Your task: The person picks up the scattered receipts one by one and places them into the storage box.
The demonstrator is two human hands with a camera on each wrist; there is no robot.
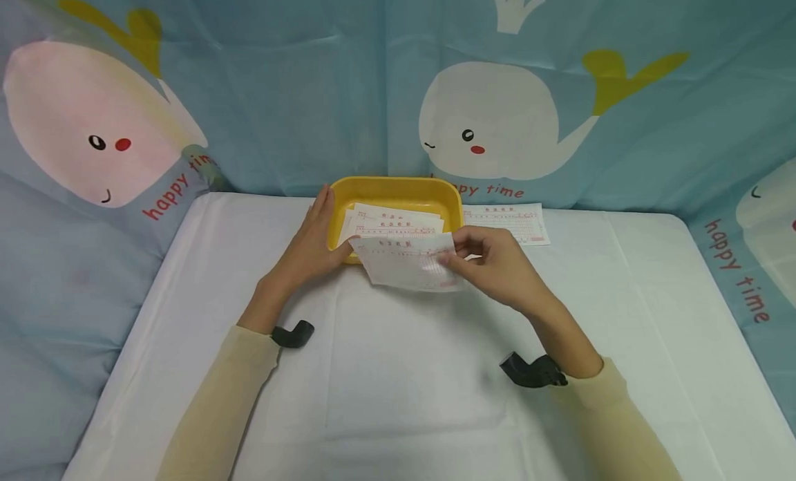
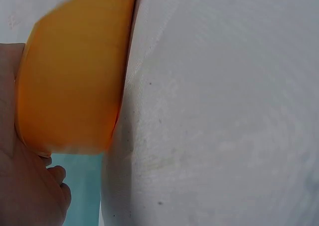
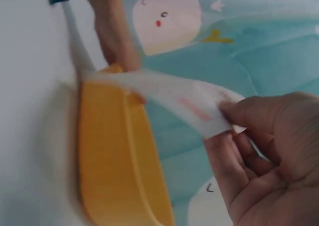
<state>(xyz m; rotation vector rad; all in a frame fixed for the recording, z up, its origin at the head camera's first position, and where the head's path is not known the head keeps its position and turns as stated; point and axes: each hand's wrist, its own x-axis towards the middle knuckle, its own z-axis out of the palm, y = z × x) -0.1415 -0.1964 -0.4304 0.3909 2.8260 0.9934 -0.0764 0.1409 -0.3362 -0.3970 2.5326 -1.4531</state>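
Note:
In the head view, my left hand holds the left end of a yellow plastic tray, fingers along its side and thumb at the front corner. My right hand pinches the right edge of a white receipt slip with red print, between thumb and fingers. That slip slants over the tray's front rim, its left end near my left thumb. Several similar slips lie inside the tray. The right wrist view shows the pinched slip bent and partly blurred, above the tray wall.
Another printed slip lies on the table just right of the tray. A white cloth covers the table. Directly behind the tray hangs a blue whale-print curtain. Black wrist mounts stick out from both forearms.

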